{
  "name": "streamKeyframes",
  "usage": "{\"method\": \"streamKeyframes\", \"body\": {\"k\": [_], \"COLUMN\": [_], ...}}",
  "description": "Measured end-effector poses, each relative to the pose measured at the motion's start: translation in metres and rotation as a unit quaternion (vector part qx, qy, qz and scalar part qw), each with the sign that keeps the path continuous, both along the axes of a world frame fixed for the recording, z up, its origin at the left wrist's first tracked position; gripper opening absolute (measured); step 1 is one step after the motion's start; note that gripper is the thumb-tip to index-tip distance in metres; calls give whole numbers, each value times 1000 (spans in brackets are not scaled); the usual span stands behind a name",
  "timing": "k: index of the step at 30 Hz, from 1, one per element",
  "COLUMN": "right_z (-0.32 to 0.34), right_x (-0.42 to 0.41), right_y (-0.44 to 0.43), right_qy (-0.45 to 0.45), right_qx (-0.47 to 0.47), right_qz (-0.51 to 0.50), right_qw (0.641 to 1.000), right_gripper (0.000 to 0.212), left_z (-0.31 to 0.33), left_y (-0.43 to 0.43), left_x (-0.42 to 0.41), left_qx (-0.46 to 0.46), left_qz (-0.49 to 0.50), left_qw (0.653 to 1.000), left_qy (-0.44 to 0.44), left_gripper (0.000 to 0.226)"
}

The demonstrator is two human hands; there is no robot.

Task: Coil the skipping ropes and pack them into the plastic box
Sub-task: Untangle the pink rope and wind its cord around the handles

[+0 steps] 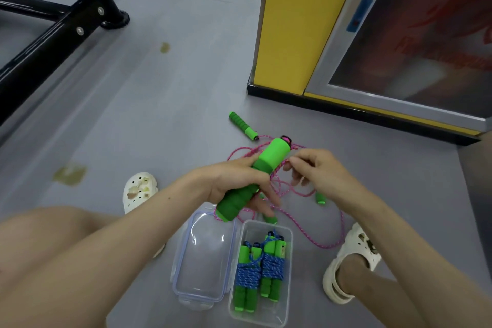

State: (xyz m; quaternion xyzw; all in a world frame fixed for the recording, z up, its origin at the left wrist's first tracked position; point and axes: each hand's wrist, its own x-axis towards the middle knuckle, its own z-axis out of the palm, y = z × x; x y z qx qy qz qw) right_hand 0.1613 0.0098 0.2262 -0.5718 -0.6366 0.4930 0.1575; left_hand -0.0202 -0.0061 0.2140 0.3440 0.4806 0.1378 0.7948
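Skipping ropes, two blue ones, lie coiled in the plastic box; the pink rope sprawls uncoiled on the floor, left hand gripping its handle, right hand pinching cord.

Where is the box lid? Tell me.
Head view, bottom centre: the clear lid lies on the floor immediately left of the plastic box, below the left hand.

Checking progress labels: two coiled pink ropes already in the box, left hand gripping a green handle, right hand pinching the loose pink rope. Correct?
Not quite. The two coiled ropes in the plastic box are blue, not pink, as the head view shows. The rest holds: left hand grips a green handle, right hand pinches the loose pink rope.
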Motion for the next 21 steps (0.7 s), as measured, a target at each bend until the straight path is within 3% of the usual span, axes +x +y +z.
{"method": "streamKeyframes", "body": {"k": [3, 7, 9, 11, 13, 17, 19, 21], "right_z": [-4, -9, -13, -18, -23, -23, -30, -39], "right_x": [2, 1, -3, -7, -12, -18, -21, -23], "right_y": [-2, -3, -6, -9, -10, -17, -21, -25], "right_qy": [53, 57, 63, 68, 98, 155, 152, 90], "right_qx": [-8, 23, -9, -41, -72, -114, -116, -99], "right_qz": [-31, -72, -79, -74, -64, -21, 15, 47], "right_qw": [998, 996, 995, 994, 990, 981, 981, 990], "right_gripper": [18, 33, 42, 38, 27, 31, 18, 15], "left_z": [2, 4, 4, 3, 4, 4, 7, 11], "left_y": [-4, -8, -10, -12, -14, -16, -15, -12], "left_x": [3, 4, 5, 7, 10, 10, 8, 8], "left_qx": [-10, -63, -86, -97, -101, -105, -91, -74], "left_qz": [11, 9, -9, -2, 17, 54, 81, 131], "left_qw": [998, 975, 951, 932, 920, 901, 896, 894], "left_qy": [-61, -211, -297, -350, -378, -417, -426, -422], "left_gripper": [18, 28, 33, 40, 44, 62, 78, 87]}}
